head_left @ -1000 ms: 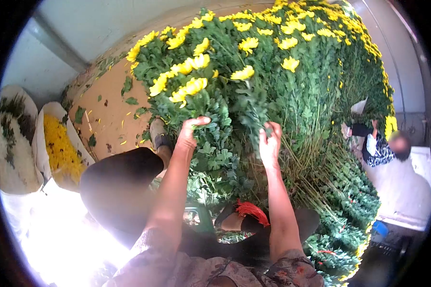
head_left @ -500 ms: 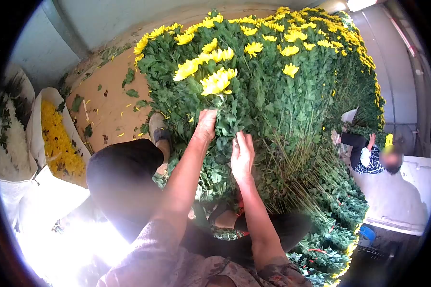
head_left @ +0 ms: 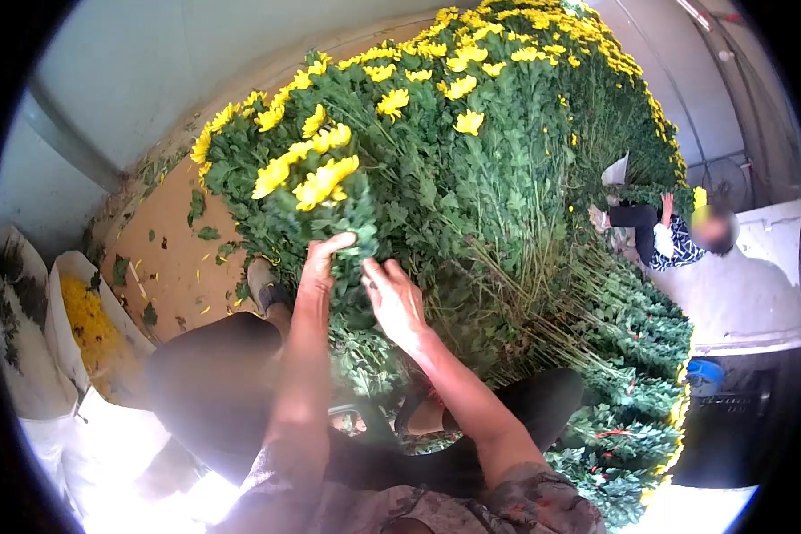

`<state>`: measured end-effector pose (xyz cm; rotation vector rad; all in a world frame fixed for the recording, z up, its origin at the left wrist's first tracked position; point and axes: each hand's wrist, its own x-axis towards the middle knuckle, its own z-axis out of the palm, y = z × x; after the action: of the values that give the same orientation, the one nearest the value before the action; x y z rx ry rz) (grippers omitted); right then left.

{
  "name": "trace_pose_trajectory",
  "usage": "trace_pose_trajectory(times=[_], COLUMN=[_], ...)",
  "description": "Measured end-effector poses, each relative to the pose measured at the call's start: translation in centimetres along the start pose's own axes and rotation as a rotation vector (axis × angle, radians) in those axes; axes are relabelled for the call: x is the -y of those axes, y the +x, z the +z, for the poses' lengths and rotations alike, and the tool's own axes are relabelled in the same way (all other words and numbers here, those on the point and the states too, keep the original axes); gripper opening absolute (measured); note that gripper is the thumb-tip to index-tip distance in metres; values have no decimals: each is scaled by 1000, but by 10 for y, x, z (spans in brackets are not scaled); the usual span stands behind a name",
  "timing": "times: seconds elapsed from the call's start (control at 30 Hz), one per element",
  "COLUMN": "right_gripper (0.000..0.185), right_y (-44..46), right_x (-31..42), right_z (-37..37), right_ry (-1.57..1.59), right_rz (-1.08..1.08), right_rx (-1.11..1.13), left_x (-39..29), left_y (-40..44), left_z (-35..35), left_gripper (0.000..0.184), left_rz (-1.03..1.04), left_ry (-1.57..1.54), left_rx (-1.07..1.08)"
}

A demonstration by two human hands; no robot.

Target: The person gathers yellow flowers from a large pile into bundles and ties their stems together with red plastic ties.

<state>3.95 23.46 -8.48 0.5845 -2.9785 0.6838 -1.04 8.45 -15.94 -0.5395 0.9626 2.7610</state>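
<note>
A small bunch of yellow chrysanthemums [head_left: 327, 184] stands upright in my left hand [head_left: 323, 258], which is closed around its stems just below the blooms. My right hand [head_left: 393, 303] is beside the leafy stems, a little lower and to the right. Its fingers are apart and reach toward the leaves; the thumb does not show clearly. Leaves hide the lower ends of the held stems. Behind both hands rises a large pile of cut yellow chrysanthemums [head_left: 498, 178], with long green stems and dark leaves.
White sacks stand at the left, one with yellow petals [head_left: 87, 325] inside. Fallen leaves and petals lie on the brown floor [head_left: 173, 258]. More leafy bundles [head_left: 614, 427] with red ties lie at the lower right. Another person [head_left: 672, 236] sits at the far right, beyond the pile.
The view has shifted, so the pile and bunch sit further left or lower. My right hand's fingers have spread from a more curled position. My left hand keeps its hold on the chrysanthemums.
</note>
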Motion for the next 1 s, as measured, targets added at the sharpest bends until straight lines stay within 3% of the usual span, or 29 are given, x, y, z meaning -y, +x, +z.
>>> trace_pose_trajectory(times=[0.07, 0.2, 0.27, 0.33, 0.37, 0.43, 0.47, 0.53, 0.6, 0.7, 0.77, 0.87, 0.93, 0.97, 1.0], right_gripper=[33, 23, 18, 14, 17, 26, 33, 43, 46, 29, 19, 28, 32, 32, 31], right_y=[12, 40, 49, 55, 60, 66, 73, 76, 65, 67, 77, 92, 100, 103, 103], right_x=[14, -29, -37, -42, -44, -52, -54, -91, -124, -131, -128, -128, -127, -113, -111], right_z=[-30, -43, -29, -9, 0, 8, 0, 10, 22, -1, -22, -55, -77, -94, -95], right_ry=[-159, -50, 98, 306, 735, 938, 711, -108, -337, -225, -150, -4, -73, -51, -50], right_rz=[-174, -430, -453, -421, -221, 85, 159, 21, 43, -85, 2, 113, 284, 327, 171], right_rx=[55, -58, -24, 38, 67, -59, -215, -305, -6, -83, -153, -361, -186, -174, -348], left_x=[-3, 2, -4, 6, 10, 13, 13, 27, 23, 6, 13, 30, 40, 37, 41], left_y=[-9, -21, -29, -30, -30, -36, -40, -36, -43, -53, -46, -39, -27, -27, -34], left_z=[-9, -17, -12, -41, -57, -81, -88, -124, -112, -77, -86, -101, -122, -120, -118], left_gripper=[39, 33, 34, 36, 38, 37, 37, 37, 40, 38, 39, 36, 31, 29, 27], left_rz=[-31, -120, -59, -5, 34, 104, 134, 66, 43, 103, 48, 161, 66, 155, 190], left_ry=[-122, -313, -303, -298, -301, -341, -380, -413, -419, -304, -285, -177, -262, -179, -126], left_rx=[64, -16, -41, -119, -184, -307, -311, -305, -387, -433, -454, -515, -477, -468, -490])
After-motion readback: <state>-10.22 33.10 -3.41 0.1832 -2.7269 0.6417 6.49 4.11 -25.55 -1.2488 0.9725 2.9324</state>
